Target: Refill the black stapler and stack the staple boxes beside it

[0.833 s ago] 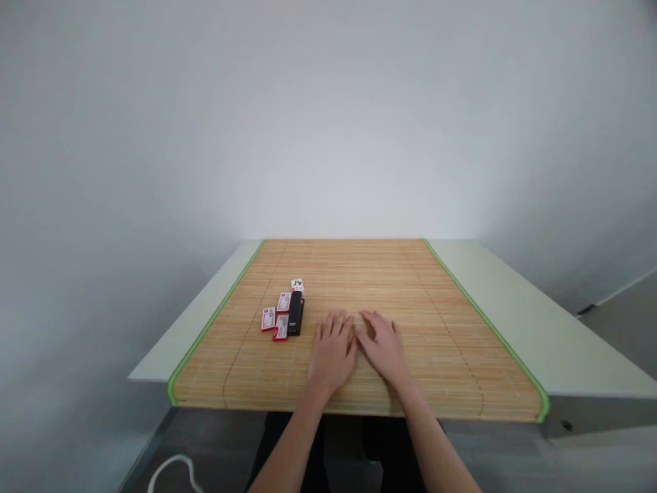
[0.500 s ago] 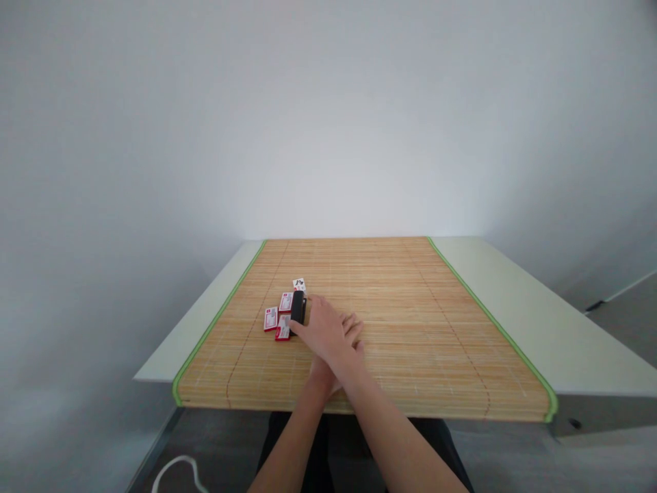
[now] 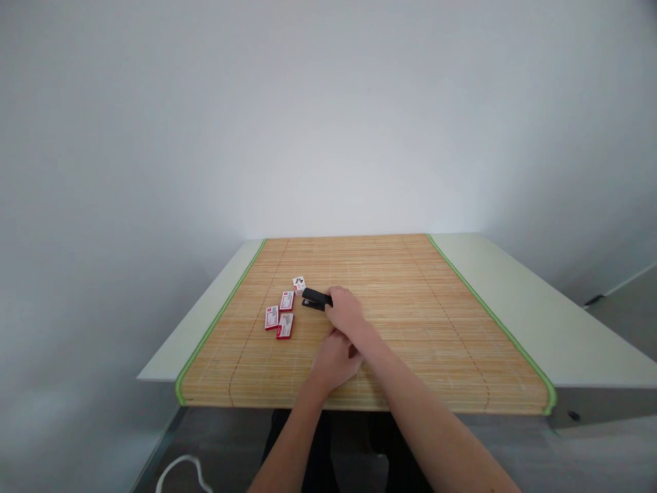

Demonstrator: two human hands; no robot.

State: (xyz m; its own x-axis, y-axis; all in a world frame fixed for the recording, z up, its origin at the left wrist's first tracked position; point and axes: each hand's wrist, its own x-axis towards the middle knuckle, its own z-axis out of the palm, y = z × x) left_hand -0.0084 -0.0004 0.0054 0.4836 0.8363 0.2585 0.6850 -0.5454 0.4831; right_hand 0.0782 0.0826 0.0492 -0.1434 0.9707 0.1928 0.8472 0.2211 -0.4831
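Note:
My right hand reaches across to the left and grips a black stapler, held just above the bamboo mat. My left hand lies on the mat below the right wrist, partly covered by it; its fingers look loosely curled with nothing in them. Three small red-and-white staple boxes lie left of the stapler. A small white box sits just behind them.
The mat has green edging and covers a pale green table set against a white wall. A white cable lies on the dark floor at the lower left. My legs show under the table's front edge.
My right hand crossed over the left to the stapler, closed on it, lifted it and turned it sideways. My left hand drew back slightly and curled.

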